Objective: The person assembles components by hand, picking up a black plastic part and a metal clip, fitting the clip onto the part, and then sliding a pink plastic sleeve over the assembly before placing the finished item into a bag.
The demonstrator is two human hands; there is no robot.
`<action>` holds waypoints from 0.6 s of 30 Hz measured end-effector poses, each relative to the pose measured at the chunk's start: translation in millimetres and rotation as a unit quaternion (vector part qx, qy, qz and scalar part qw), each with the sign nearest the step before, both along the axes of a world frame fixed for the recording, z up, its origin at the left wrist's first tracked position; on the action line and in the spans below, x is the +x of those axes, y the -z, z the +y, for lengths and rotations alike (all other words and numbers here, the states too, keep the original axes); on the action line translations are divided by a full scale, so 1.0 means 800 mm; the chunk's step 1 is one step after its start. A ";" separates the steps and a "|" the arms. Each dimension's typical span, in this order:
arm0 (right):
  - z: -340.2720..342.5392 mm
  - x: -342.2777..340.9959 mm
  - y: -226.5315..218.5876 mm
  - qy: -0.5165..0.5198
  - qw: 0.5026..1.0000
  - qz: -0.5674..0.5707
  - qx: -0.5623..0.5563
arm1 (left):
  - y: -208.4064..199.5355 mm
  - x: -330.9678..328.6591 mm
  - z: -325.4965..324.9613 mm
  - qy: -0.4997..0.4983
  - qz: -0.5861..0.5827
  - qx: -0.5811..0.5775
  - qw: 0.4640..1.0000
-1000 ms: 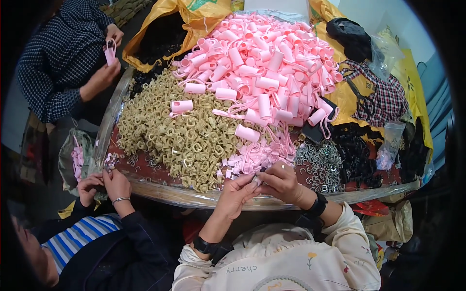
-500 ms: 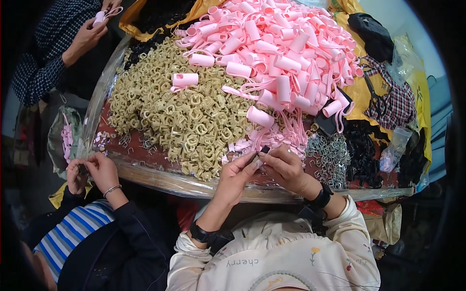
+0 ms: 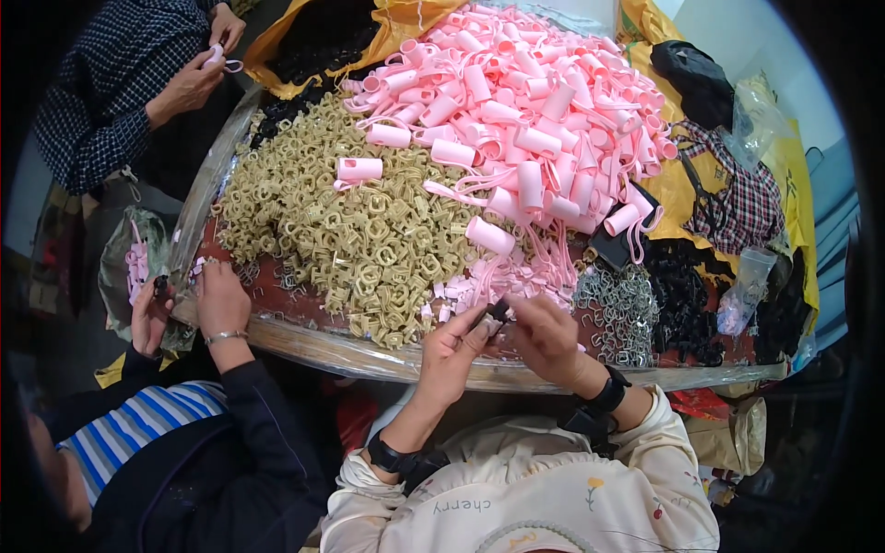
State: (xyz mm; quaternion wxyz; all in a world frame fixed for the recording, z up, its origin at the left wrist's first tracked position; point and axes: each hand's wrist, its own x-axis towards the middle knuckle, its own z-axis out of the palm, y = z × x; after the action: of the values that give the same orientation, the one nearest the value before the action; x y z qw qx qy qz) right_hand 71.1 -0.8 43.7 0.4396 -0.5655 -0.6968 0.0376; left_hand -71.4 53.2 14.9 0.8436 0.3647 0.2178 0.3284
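Just above the table's near edge, my left hand (image 3: pixel 448 358) pinches a small black plastic part (image 3: pixel 499 311) between thumb and fingers. My right hand (image 3: pixel 548 337) is beside the part's right side, fingers curled and smeared by motion; whether they grip anything is unclear. Small pink pieces (image 3: pixel 475 285) lie right behind both hands. Beyond them a pink cylinder with a strap (image 3: pixel 489 237) rests at the front of a large heap of similar pink cylinders (image 3: pixel 544 101). To the left spreads a pile of khaki plastic clips (image 3: pixel 369 240).
Metal rings (image 3: pixel 616 318) and black parts (image 3: pixel 682 300) lie at right, near a clear bag (image 3: pixel 745 290). A dark flat object (image 3: pixel 619 241) leans by the pink heap. One co-worker's hand (image 3: pixel 223 300) reaches to the table at left; another's (image 3: pixel 189 88) holds a pink cylinder.
My right hand's fingers have come off the black part's end a little and blurred. The left co-worker's hands have parted, one moving onto the table. The view has shifted slightly.
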 end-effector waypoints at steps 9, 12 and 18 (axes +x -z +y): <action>0.077 0.050 0.046 0.149 0.959 -0.192 -0.147 | 0.022 0.006 0.061 -0.047 0.037 -0.069 0.996; 0.058 0.059 0.029 0.110 0.976 -0.142 -0.123 | 0.022 -0.001 0.063 -0.037 0.016 -0.076 0.996; 0.008 0.054 -0.006 0.065 0.995 -0.016 -0.076 | 0.011 -0.003 0.039 0.011 0.051 -0.045 0.998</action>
State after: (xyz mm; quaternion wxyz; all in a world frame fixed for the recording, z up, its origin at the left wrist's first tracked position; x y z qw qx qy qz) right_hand 114.0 5.7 48.7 0.3854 -0.6418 -0.6609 0.0523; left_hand -74.1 84.7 5.9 0.8504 0.3447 0.2716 0.2900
